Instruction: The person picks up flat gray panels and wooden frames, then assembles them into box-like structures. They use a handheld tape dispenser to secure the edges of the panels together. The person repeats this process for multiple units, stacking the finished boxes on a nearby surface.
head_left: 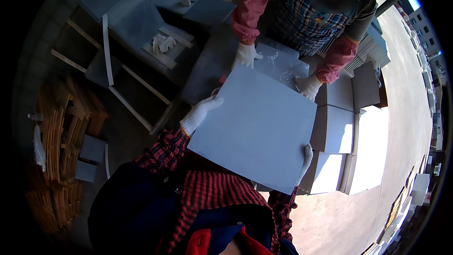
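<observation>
A large square grey panel (257,123) with a smooth face is held up in front of me. My left hand (200,113), in a white knitted glove, grips its left edge, with the thumb lying on the face. On the right edge is my gloved right hand (306,160); most of its fingers are hidden behind the panel. Beyond the far edge stands a co-worker in a plaid apron (302,19) and red checked sleeve covers. The co-worker's gloved hands (245,55) are near the panel's far corners, above another grey sheet (283,63) with whitish marks.
Grey boxes or stacked panels (336,127) stand to the right, partly in sunlight. At the left are stacked wooden boards (63,132) and a frame of pale strips (130,106). White gloves (163,43) lie on a grey surface (132,23) at the far left.
</observation>
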Motion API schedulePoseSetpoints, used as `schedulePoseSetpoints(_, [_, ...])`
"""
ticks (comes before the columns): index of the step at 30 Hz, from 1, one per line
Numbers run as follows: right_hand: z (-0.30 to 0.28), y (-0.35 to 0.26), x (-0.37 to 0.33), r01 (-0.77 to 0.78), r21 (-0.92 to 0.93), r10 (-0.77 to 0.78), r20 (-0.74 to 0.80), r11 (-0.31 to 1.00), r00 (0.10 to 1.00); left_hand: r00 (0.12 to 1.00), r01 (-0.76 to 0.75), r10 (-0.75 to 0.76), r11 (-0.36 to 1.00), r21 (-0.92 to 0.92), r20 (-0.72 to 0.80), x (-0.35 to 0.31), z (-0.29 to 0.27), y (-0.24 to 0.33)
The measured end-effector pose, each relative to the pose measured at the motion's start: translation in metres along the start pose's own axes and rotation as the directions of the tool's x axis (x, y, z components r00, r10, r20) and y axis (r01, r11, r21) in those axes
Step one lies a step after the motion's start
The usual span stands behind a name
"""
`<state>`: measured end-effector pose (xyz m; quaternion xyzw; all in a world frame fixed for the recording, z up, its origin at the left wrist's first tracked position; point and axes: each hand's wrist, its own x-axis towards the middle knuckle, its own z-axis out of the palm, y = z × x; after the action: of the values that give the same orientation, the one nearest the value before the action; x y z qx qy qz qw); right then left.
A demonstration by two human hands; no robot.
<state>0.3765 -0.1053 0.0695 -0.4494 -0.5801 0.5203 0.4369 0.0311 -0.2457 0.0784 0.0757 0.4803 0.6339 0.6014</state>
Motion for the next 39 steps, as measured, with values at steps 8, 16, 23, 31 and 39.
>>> schedulePoseSetpoints(8, [0.052, -0.076, 0.132, -0.387, -0.425, 0.504, 0.208, 0.818, 0.838, 0.988, 0.059, -0.047, 0.995, 0.081, -0.147, 0.093, 0.027, 0.050])
schedulePoseSetpoints(16, [0.051, 0.069, 0.204, -0.495, -0.448, 0.513, -0.092, 0.744, 0.854, 0.951, 0.053, 0.101, 0.876, 0.479, -0.291, 0.192, 0.019, 0.049])
schedulePoseSetpoints(23, [0.074, 0.117, 0.265, -0.416, -0.505, 0.450, -0.059, 0.756, 0.891, 0.902, 0.091, 0.213, 0.757, 0.647, -0.376, 0.241, 0.003, 0.033])
schedulePoseSetpoints(31, [0.076, 0.146, 0.300, -0.367, -0.439, 0.426, 0.040, 0.820, 0.904, 0.869, 0.182, 0.197, 0.726, 0.663, -0.454, 0.275, 0.003, 0.012])
schedulePoseSetpoints(39, [0.083, 0.170, 0.297, -0.414, -0.368, 0.470, 0.074, 0.833, 0.879, 0.878, 0.418, 0.119, 0.282, 0.863, -0.464, 0.274, 0.010, 0.009])
